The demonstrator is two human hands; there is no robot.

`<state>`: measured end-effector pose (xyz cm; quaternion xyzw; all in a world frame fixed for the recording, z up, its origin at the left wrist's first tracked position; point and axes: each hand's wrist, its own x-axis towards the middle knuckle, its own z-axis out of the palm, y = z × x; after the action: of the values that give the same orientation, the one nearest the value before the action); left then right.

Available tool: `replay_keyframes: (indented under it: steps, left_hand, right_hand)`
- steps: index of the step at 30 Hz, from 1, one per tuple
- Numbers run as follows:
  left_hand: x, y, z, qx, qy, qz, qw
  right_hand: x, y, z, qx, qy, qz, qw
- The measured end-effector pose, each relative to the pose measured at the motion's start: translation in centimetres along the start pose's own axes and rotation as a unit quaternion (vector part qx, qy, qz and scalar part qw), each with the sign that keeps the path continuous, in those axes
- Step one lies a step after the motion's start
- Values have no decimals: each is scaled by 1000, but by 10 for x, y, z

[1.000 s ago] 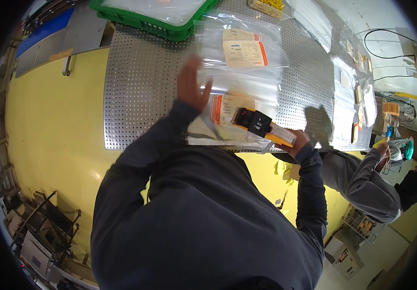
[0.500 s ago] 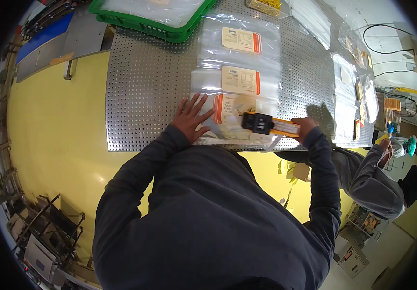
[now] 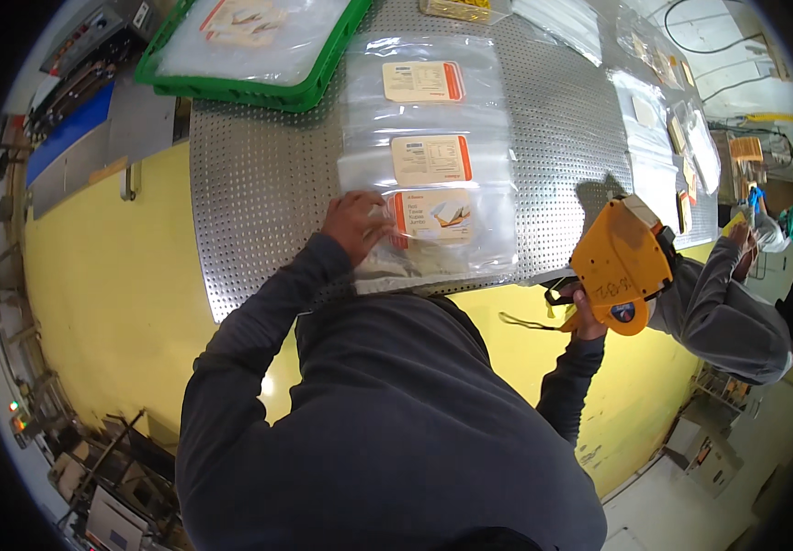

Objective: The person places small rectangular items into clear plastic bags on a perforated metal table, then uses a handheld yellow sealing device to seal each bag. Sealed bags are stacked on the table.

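Clear plastic bags [image 3: 493, 248] lie overlapped in a column on the perforated metal table [image 3: 268, 174], their printed cream-and-orange labels showing. At the left edge of the nearest bag, my left hand [image 3: 357, 225] has its fingers curled and pinching the film, beside the front label [image 3: 438, 217]. My right hand [image 3: 587, 317] grips the handle of a yellow label gun [image 3: 622, 262], held up off the table's near right edge, with a strap hanging from it. The label gun hides part of that hand.
A green crate [image 3: 300, 96] with more clear bags stands at the back left. A small clear tray [image 3: 465, 9] of yellow pieces sits at the far edge. Further bags [image 3: 649, 138] lie on the right. Another person [image 3: 727, 312] works beyond my right side.
My right hand has lifted the label gun off the front bag, swinging it right and turning it. My left hand has gone from lying flat to curled at the bag's edge.
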<state>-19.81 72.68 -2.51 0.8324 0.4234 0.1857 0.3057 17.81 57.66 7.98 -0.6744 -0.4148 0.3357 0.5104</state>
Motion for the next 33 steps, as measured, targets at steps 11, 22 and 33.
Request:
replay_keyframes:
  steps: [11, 22, 33]
  left_hand:
    - [153, -76, -41, -268, 182, -158, 933]
    - [159, -89, -15, 242, 191, -46, 950]
    - [228, -94, -81, -192, 342, -249, 886]
  right_hand:
    - [-39, 31, 14, 14, 52, 58, 997]
    - [-45, 36, 16, 63, 66, 66, 994]
    - [-25, 35, 11, 20, 4, 45, 999]
